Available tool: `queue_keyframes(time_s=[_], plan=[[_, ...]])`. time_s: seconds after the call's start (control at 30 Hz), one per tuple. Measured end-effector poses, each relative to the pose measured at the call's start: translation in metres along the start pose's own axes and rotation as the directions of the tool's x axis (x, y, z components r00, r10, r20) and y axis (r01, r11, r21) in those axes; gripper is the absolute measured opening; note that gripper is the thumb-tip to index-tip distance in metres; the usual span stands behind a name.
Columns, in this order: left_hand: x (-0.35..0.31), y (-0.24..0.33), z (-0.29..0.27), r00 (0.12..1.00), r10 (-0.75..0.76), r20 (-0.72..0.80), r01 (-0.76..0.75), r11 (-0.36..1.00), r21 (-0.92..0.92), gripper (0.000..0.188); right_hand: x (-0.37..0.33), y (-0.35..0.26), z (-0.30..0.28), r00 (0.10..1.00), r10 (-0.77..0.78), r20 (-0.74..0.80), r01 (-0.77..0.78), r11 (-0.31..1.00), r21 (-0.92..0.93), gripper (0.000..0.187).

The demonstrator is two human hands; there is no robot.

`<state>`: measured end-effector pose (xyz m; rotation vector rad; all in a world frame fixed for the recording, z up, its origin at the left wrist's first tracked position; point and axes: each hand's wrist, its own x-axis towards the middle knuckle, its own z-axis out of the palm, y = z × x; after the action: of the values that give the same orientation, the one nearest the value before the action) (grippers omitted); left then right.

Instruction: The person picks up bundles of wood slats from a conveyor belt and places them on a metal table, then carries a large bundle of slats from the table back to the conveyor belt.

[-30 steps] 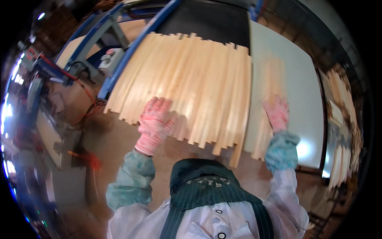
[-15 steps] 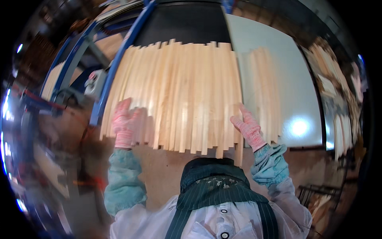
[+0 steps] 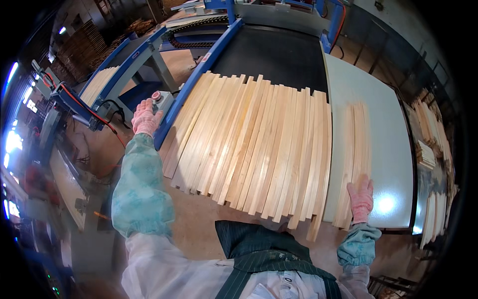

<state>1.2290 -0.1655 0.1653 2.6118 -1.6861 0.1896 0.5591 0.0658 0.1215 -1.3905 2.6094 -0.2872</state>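
Observation:
My left hand [image 3: 145,118], in a pink knit glove, reaches out to a small grey control box [image 3: 164,103] with a red button, fixed beside the blue conveyor rail. Its fingers are stretched out against the box; the exact spot they touch is hidden. A wide row of pale wooden strips [image 3: 249,149] lies side by side on the black conveyor belt [image 3: 274,52], their near ends uneven. My right hand [image 3: 361,199], gloved alike, rests with fingers extended on the near part of a narrower bunch of wooden strips [image 3: 356,142] on the pale side table.
The pale side table [image 3: 391,159] adjoins the belt on the right. Further right, stacks of wood pieces [image 3: 435,119] lie beyond its dark edge. At the left stands another blue-framed conveyor [image 3: 122,70] bearing strips, along with a machine arm [image 3: 74,102] and red hoses.
My left hand has left the strips on the belt and moved up and left to the control box. My right hand has shifted right, from the belt's edge onto the bunch on the side table.

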Motion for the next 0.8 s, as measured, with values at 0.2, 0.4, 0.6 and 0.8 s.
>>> queue_keyframes(time_s=[0.2, 0.4, 0.6, 0.8], plan=[[-0.010, 0.011, -0.011, 0.994, 0.033, -0.101, -0.031, 0.999, 0.018, 0.054, 0.004, 0.007, 0.002, 0.996, -0.081, 0.032, 0.085, 0.989, -0.123, 0.095], [-0.010, 0.021, -0.018, 1.000, 0.023, -0.011, -0.022, 0.999, 0.030, 0.058, -0.008, -0.003, -0.003, 0.994, -0.062, 0.085, 0.077, 0.979, -0.188, 0.103], [-0.037, 0.057, -0.057, 0.992, 0.089, -0.093, -0.088, 0.996, 0.010, 0.067, -0.010, -0.011, -0.017, 0.995, -0.019, 0.102, 0.036, 0.987, -0.158, 0.101], [-0.111, 0.165, -0.012, 0.845, 0.469, -0.257, -0.531, 0.794, -0.296, 0.074, -0.009, -0.007, -0.012, 0.996, -0.043, 0.078, 0.058, 0.976, -0.208, 0.100]])
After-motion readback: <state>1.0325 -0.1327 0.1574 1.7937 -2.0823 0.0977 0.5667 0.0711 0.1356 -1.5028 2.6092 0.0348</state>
